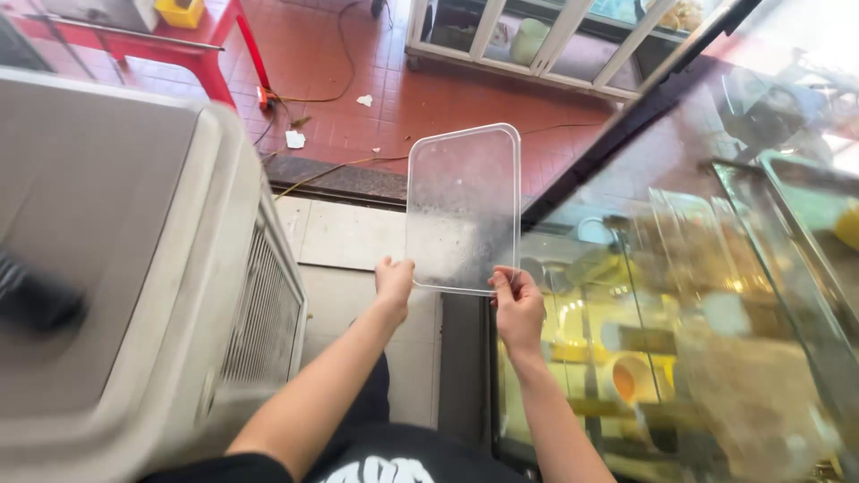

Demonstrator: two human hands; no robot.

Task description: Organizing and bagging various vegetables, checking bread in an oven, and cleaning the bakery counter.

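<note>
Holding up a clear plastic lid (463, 207) with both hands, out in front and above the floor. Left hand (394, 284) pinching the lid's bottom left corner, thumb and fingers shut tight on the edge. Right hand (516, 302) pinching the bottom right corner the same way, fingers curled around the rim. Lid standing almost upright, long side up, a bit tilted, with rounded corners and foggy wet spots on it.

Just beside the right hand, a big glass display case (698, 268) with a dark frame, showing yellow and orange food and bowls inside, blurry through the shiny glass. On the left, a large grey machine (134, 250) with a slatted vent on its side. Down below the lid, pale floor tiles (344, 237), then red brick tiles (376, 89) farther off, with bits of white paper (295, 139) and a yellow cable (335, 165) lying on them. Far away at the top left, a red table (210, 63) holding a yellow tub (181, 12).
</note>
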